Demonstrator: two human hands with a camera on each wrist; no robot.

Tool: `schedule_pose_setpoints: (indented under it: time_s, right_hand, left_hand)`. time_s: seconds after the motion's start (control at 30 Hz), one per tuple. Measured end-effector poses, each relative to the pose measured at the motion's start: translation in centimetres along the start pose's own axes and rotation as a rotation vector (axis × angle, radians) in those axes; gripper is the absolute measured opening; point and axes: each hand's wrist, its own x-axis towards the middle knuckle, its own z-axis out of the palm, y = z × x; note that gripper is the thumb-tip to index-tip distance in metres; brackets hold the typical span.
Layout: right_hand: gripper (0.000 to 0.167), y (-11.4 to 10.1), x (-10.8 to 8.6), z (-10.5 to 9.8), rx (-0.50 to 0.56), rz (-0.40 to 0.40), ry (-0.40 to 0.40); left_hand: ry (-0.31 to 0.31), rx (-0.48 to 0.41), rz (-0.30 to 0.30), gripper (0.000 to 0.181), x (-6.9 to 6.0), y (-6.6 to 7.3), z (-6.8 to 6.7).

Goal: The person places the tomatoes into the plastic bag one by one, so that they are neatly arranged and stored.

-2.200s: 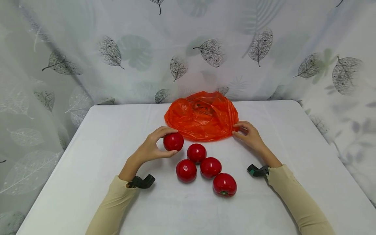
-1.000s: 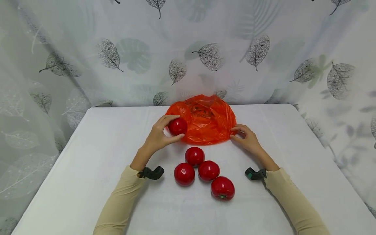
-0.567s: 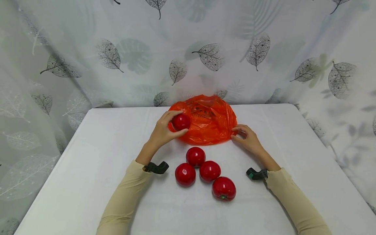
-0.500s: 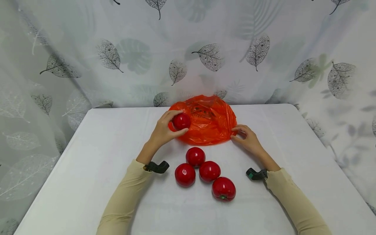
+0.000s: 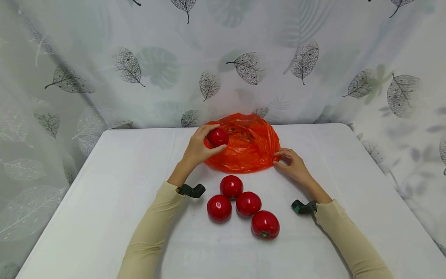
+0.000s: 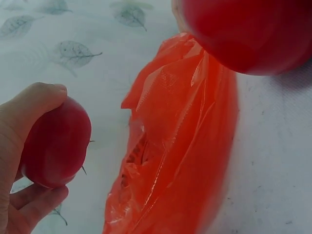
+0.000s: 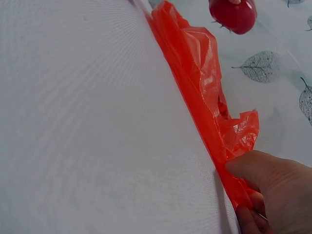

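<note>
My left hand (image 5: 198, 149) holds a glossy red tomato (image 5: 218, 137) between thumb and fingers, over the left part of an orange-red plastic bag (image 5: 245, 149). In the left wrist view that tomato (image 6: 56, 141) is raised off the table, beside the bag (image 6: 170, 136) and apart from it. My right hand (image 5: 292, 164) pinches the bag's right edge; the right wrist view shows the thumb on the film (image 7: 229, 146). In front of the bag, several more tomatoes lie close together, among them a rear one (image 5: 231, 186) and a front one (image 5: 265, 224) with a green stem end.
A white-covered table (image 5: 122, 186) carries everything. Behind it hangs a pale curtain (image 5: 156, 89) with a leaf print, close to the table's back edge. Each wrist wears a black camera mount, such as the left one (image 5: 192, 190).
My left hand has carried the tomato from near the table in front of the bag, back and slightly right, to over the bag's left part. My right hand keeps its hold on the bag's edge.
</note>
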Motion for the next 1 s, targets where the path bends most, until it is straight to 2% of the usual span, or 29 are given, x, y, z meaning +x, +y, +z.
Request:
schedule_pose_setpoints:
  time_s: [0.1,0.23,0.47,0.63,0.9,1.0]
  right_hand:
    - [0.031,-1.4,-0.3,-0.1,0.003,0.006,-0.002]
    - [0.03,-1.8,-0.5,0.0,-0.007,0.004,-0.003]
    - [0.031,2.3,0.3,0.4,-0.004,-0.002,0.006]
    - [0.03,2.6,0.5,0.2,-0.007,-0.002,0.014]
    - [0.032,2.5,0.4,0.2,-0.008,0.003,0.01]
    - [0.031,2.6,0.3,0.2,-0.006,0.003,0.009]
  left_hand:
    - [-0.008,-0.003,-0.01,0.061,0.5,0.0,0.2]
    - [-0.013,0.01,-0.042,0.062,1.0,0.0,0.4]
    - [-0.003,0.036,-0.074,0.064,1.8,-0.1,0.6]
    - [-0.018,0.036,-0.082,0.063,2.8,-0.2,0.9]
    - [-0.069,0.047,-0.145,0.065,4.2,-0.9,1.7]
    - [-0.068,0.064,-0.157,0.064,4.5,-1.3,2.1]
